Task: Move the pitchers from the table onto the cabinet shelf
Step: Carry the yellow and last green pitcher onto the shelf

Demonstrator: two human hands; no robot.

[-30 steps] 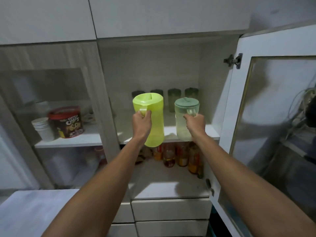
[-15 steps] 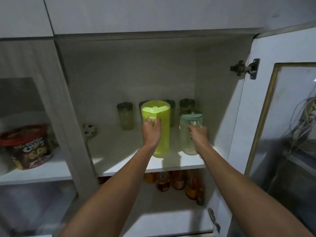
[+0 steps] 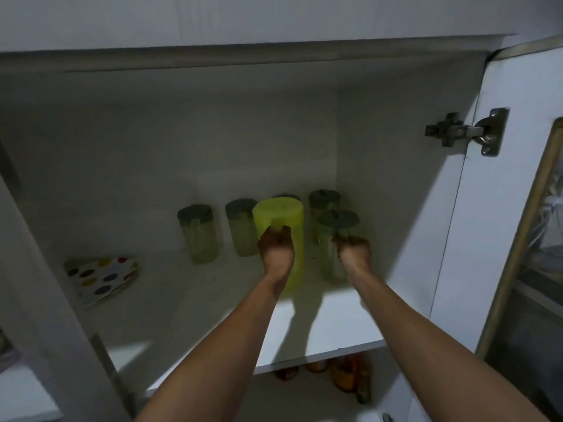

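Note:
A lime-green pitcher (image 3: 286, 220) stands upright deep on the white cabinet shelf (image 3: 335, 324), and my left hand (image 3: 276, 249) is closed around its handle. Just to its right stands a clear pitcher with a grey-green lid (image 3: 330, 236), with my right hand (image 3: 353, 249) gripping its handle. Both pitchers' bases seem to rest on the shelf, though my wrists hide part of them. Both forearms reach in from the bottom of the frame.
Several clear lidded jars (image 3: 199, 236) line the back of the shelf behind and left of the pitchers. A polka-dot plate (image 3: 102, 277) lies at the shelf's left. The glass cabinet door (image 3: 493, 208) hangs open on the right. Bottles (image 3: 344, 376) stand on the shelf below.
Both hands have pushed the pitchers further back on the shelf, close to the jars. The camera has moved in closer and tilted up into the cabinet.

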